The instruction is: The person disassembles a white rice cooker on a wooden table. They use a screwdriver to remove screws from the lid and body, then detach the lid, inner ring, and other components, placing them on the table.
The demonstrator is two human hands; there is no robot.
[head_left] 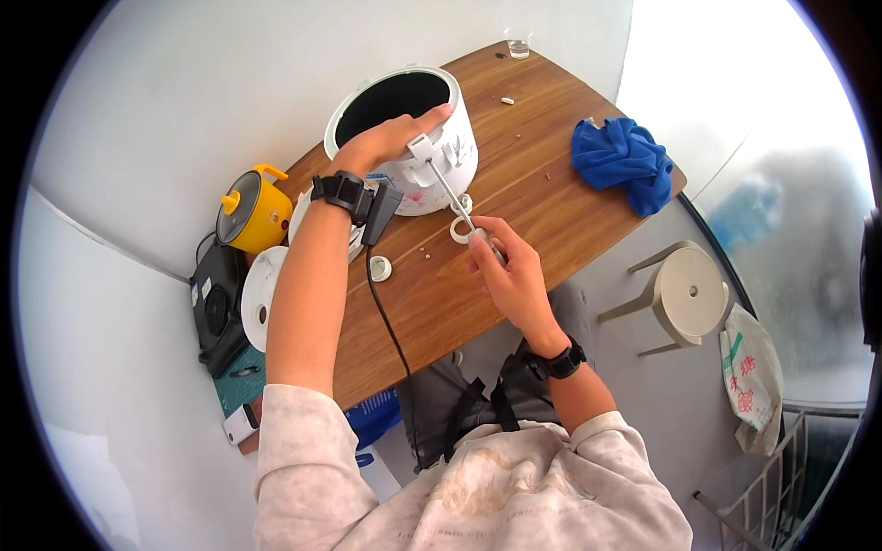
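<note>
A white rice cooker body (pixel 432 188) with a floral print and a dark inside stands tilted on the table, its lid absent from the top. My left hand (pixel 390 138) is closed over its near rim, one finger stretched along the edge and the others partly hidden. My right hand (pixel 514 274) grips the handle of a screwdriver (pixel 452 195). The screwdriver's metal shaft points up and left, its tip at a white latch-like bracket (pixel 421 147) on the cooker's side. Below the cooker lie a white plastic ring (pixel 460 230) and a round white cap (pixel 379 268).
A blue cloth (pixel 625 163) and a clear cup (pixel 518 44) sit toward the table's far right. A yellow pot (pixel 254 211), black appliance (pixel 217 303) and white round parts (pixel 260 298) crowd the left. A black cable (pixel 390 335) crosses the front edge; a stool (pixel 691 292) stands right.
</note>
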